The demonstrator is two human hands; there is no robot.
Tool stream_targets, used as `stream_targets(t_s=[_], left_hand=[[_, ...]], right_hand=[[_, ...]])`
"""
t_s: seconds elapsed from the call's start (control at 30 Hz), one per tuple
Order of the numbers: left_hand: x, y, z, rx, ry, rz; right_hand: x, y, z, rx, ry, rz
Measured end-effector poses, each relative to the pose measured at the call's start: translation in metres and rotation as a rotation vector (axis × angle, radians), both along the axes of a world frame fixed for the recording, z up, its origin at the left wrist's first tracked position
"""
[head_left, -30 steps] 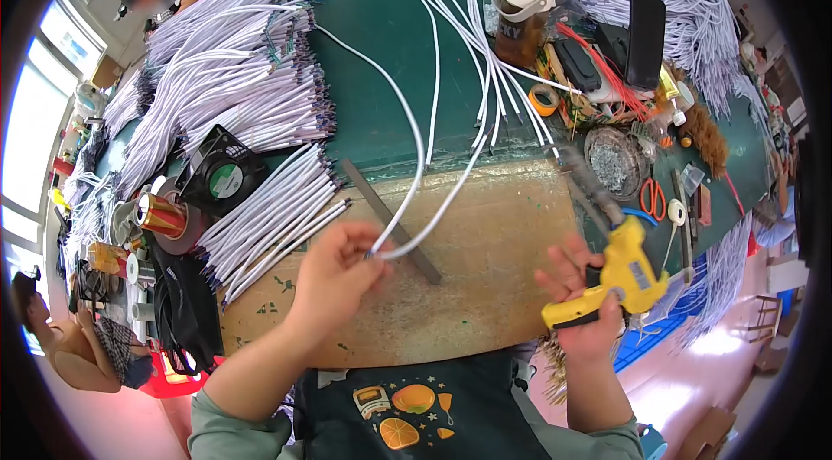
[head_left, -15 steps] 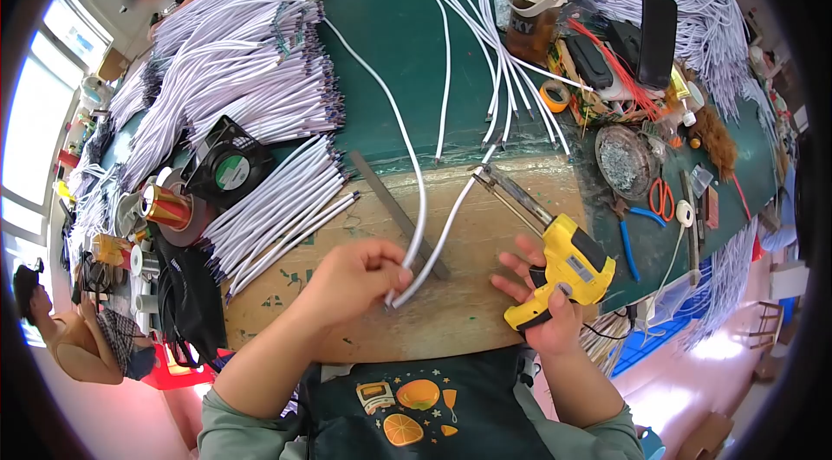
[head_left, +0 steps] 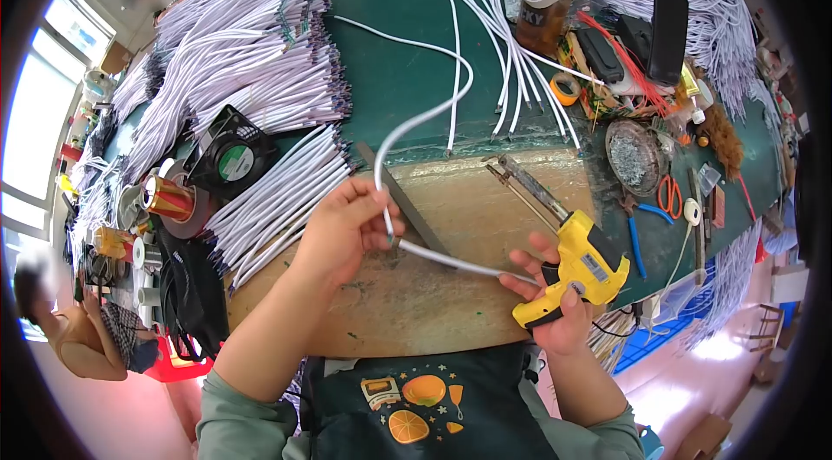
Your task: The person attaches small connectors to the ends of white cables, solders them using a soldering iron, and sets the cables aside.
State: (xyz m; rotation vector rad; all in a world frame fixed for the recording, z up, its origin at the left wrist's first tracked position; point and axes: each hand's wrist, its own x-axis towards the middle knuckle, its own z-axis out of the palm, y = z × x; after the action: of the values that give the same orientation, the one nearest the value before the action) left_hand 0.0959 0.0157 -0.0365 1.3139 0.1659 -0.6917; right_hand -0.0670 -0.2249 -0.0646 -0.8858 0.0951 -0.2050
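Observation:
A white cable rises in a curve from my left hand, whose fingers are pinched on it near its lower end. That end meets the end of a second white cable at a small greenish joint. The second cable runs right to the fingers of my right hand. My right hand is closed on the handle of a yellow soldering gun, its long metal tip pointing up and left over the brown board. A flat metal bar lies behind the cables.
Bundles of white cables and a black fan are at the left. More cables, a drink jug, a dish of bits, orange scissors and blue-handled pliers are at the right. Two people sit at the left.
My left hand has lifted up and left with the cable end, and the cable now bends in an S. The second cable now stretches toward my right hand, which still holds the soldering gun.

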Motion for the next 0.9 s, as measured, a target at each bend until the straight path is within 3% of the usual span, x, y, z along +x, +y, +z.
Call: stream_targets(t_s=[0.07,0.13,0.27,0.33,0.73,0.8,0.9], left_hand=[[0.003,-0.004,0.001,-0.217,-0.036,0.195],[0.002,-0.005,-0.002,-0.280,-0.035,0.214],[-0.015,-0.013,-0.008,-0.165,-0.003,0.284],[-0.026,-0.014,-0.011,0.053,-0.012,0.071],[-0.031,-0.038,-0.001,0.185,-0.145,0.035],[-0.032,-0.039,-0.005,0.593,-0.671,-0.089],[-0.032,-0.035,-0.002,0.576,-0.548,-0.108]], right_hand=[[0.000,0.002,0.003,0.002,0.009,0.021],[-0.001,0.004,0.005,-0.001,0.022,0.038],[0.004,-0.003,-0.002,-0.061,0.032,0.006],[0.006,-0.005,-0.004,-0.138,0.047,-0.042],[0.027,-0.011,0.000,-0.153,0.023,-0.058],[0.025,-0.010,-0.001,-0.151,0.034,-0.048],[0.020,-0.007,-0.005,-0.133,0.041,-0.028]])
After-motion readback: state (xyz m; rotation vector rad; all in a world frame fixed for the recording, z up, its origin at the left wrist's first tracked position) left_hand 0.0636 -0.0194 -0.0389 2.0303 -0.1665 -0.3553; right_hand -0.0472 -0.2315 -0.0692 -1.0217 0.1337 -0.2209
